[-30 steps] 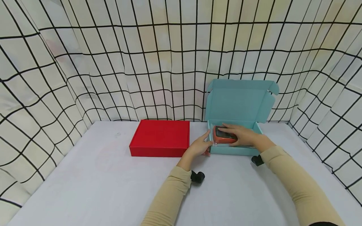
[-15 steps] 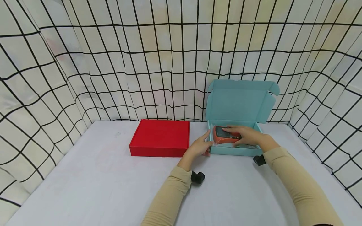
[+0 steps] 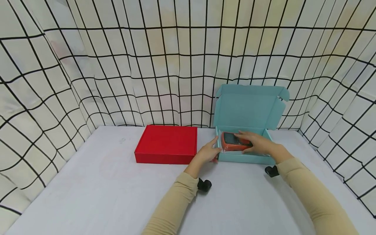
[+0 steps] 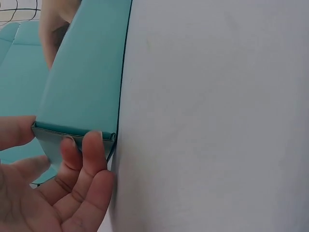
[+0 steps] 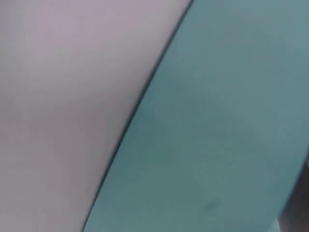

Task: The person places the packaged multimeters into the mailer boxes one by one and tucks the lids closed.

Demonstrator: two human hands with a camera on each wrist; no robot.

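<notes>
An orange handheld device with a dark face (image 3: 230, 138), wrapped in clear plastic, lies inside an open teal cardboard box (image 3: 245, 159). My left hand (image 3: 206, 152) grips the box at its left wall. In the left wrist view, fingertips (image 4: 95, 145) bend against the box's outer end near its front corner. My right hand (image 3: 258, 143) reaches over the right end of the device, fingers resting across its top and thumb near its front side. The palm side is hidden from above. The right wrist view shows mostly the teal front wall (image 5: 203, 121).
A closed red box (image 3: 168, 140) lies to the left of the teal box, near my left hand. The teal lid (image 3: 246, 106) stands raised at the back. White table (image 3: 117, 195) spreads in front, with a black-gridded white cloth (image 3: 182, 65) behind and at both sides.
My right hand has slid a little to the right along the device, baring more of its dark face. The device, the box and my left hand stay about where they were.
</notes>
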